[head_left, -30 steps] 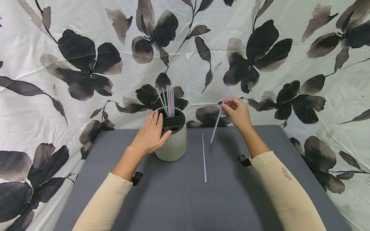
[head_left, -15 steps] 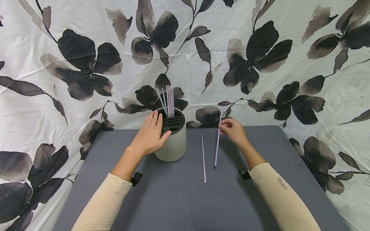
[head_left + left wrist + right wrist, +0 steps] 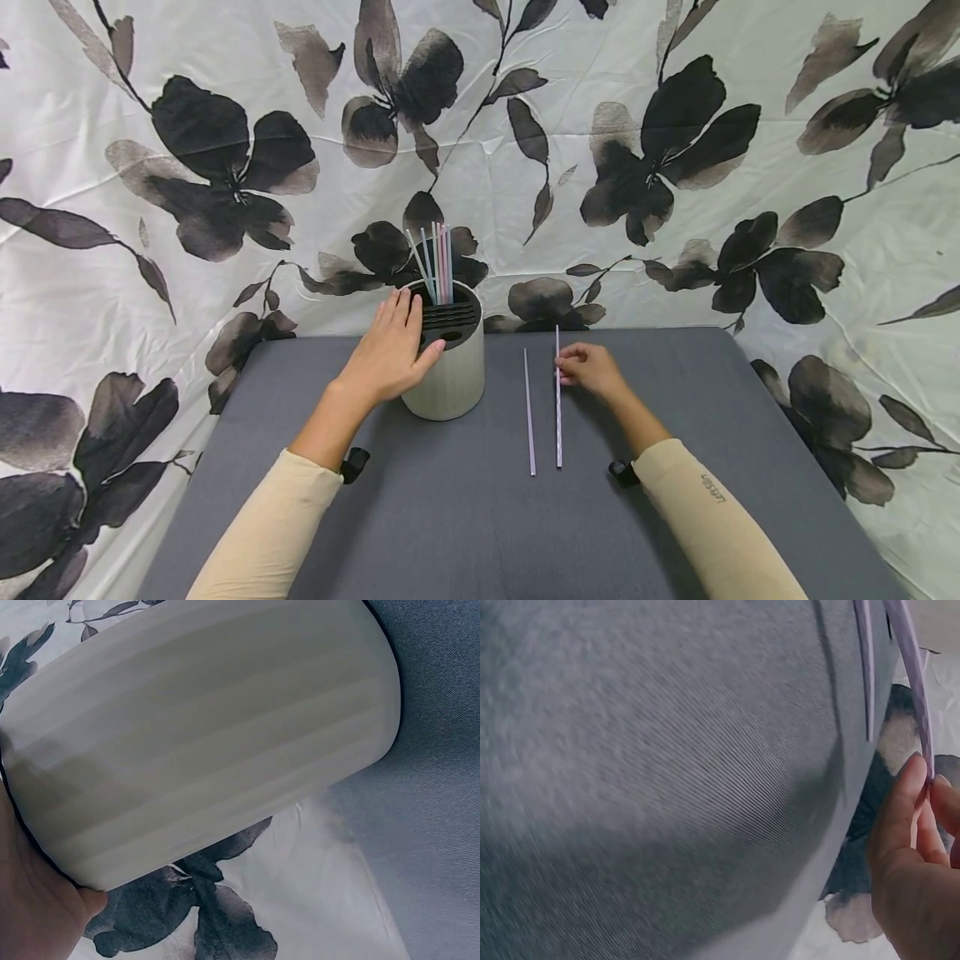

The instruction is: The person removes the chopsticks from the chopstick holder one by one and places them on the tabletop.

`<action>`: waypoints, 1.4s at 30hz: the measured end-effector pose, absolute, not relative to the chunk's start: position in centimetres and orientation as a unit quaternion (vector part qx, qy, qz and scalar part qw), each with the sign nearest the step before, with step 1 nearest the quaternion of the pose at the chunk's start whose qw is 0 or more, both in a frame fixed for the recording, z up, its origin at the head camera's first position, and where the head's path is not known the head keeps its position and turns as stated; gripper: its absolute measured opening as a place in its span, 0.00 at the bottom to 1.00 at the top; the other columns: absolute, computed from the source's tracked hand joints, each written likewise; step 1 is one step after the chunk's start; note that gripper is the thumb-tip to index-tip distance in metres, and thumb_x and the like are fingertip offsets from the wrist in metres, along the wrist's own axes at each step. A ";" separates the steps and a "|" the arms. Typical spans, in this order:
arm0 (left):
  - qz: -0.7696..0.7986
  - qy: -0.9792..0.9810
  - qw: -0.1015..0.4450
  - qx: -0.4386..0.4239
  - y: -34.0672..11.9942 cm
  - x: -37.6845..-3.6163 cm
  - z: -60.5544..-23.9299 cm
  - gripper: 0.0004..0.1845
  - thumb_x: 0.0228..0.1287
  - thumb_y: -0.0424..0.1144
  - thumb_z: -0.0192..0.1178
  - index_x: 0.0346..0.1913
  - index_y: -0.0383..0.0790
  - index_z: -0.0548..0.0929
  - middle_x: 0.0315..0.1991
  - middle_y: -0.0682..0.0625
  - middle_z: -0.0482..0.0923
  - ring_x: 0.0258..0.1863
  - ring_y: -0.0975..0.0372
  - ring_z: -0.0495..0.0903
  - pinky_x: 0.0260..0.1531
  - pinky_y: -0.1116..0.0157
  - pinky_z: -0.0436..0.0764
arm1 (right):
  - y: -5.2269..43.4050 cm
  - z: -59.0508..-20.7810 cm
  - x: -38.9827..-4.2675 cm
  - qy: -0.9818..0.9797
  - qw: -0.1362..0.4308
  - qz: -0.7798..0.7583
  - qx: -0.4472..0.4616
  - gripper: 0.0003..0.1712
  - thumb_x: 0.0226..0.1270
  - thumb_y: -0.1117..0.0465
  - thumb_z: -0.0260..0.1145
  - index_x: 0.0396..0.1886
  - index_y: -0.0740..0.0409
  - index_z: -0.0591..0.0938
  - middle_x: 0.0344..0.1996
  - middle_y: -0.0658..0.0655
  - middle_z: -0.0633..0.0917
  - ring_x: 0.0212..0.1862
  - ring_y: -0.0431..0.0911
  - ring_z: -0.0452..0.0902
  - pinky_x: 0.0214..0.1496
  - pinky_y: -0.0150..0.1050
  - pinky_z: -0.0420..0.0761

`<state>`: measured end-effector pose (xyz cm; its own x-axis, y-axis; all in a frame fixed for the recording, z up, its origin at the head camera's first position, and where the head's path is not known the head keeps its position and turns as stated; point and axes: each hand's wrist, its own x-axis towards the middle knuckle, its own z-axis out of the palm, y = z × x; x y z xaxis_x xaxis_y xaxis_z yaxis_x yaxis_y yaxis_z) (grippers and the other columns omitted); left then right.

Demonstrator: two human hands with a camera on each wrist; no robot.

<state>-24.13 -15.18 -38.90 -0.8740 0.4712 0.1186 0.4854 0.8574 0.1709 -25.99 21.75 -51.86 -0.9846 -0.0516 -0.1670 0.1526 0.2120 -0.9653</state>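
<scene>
My left hand rests on the top rim of a cream round holder, fingers straight and thumb spread. The holder has a black slotted top, and several pale straws stand in its back part. In the left wrist view the holder's ribbed wall fills much of the picture. My right hand pinches a lilac straw near its upper part, between thumb and fingertips. To its left, a second lilac straw lies on the table, nearly parallel. The right wrist view shows the pinched straw close up.
A grey table spreads beneath both hands. Behind it hangs a white cloth with dark flowers, reaching down to the table's back edge. Black wrist straps show at both sleeves.
My right hand has come down and toward me with the lilac straw, which has swung from slanted to nearly parallel with the one on the table. The left hand has stayed put.
</scene>
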 end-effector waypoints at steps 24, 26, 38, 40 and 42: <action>-0.098 -0.963 0.039 -0.248 -15.1 -24.0 -39.0 0.45 0.80 0.61 0.40 0.80 0.25 0.51 0.81 0.28 0.45 0.83 0.40 0.40 0.81 0.44 0.48 | 20.5 -53.1 -25.4 0.784 0.107 -0.603 0.101 0.08 0.68 0.72 0.69 0.42 0.77 0.83 0.22 0.52 0.85 0.21 0.36 0.81 0.26 0.30 0.85; -0.098 -0.963 0.039 -0.248 -15.1 -23.9 -38.9 0.45 0.80 0.62 0.40 0.80 0.25 0.51 0.81 0.28 0.45 0.83 0.40 0.40 0.81 0.44 0.48 | 20.4 -53.0 -25.3 0.788 0.107 -0.599 0.096 0.06 0.67 0.72 0.70 0.38 0.74 0.84 0.20 0.51 0.84 0.20 0.37 0.81 0.25 0.30 0.85; -0.099 -0.963 0.036 -0.247 -15.2 -23.8 -38.7 0.45 0.80 0.62 0.39 0.81 0.26 0.51 0.82 0.28 0.44 0.84 0.41 0.39 0.81 0.45 0.46 | 19.7 -53.0 -25.8 0.851 0.105 -0.504 0.104 0.08 0.66 0.69 0.71 0.38 0.75 0.85 0.17 0.51 0.85 0.17 0.35 0.80 0.23 0.29 0.83; -0.100 -0.963 0.037 -0.249 -15.3 -23.8 -38.7 0.45 0.80 0.62 0.40 0.81 0.26 0.51 0.82 0.28 0.45 0.84 0.41 0.39 0.82 0.45 0.46 | 19.6 -53.0 -25.8 0.855 0.105 -0.497 0.102 0.08 0.66 0.69 0.72 0.37 0.74 0.85 0.17 0.52 0.85 0.17 0.35 0.80 0.22 0.29 0.83; -0.102 -0.963 0.036 -0.249 -15.3 -23.8 -38.7 0.45 0.80 0.62 0.40 0.81 0.26 0.50 0.82 0.29 0.45 0.84 0.41 0.39 0.82 0.45 0.46 | 19.6 -52.9 -25.8 0.860 0.104 -0.490 0.100 0.08 0.65 0.69 0.72 0.36 0.73 0.86 0.17 0.52 0.85 0.17 0.35 0.80 0.22 0.30 0.83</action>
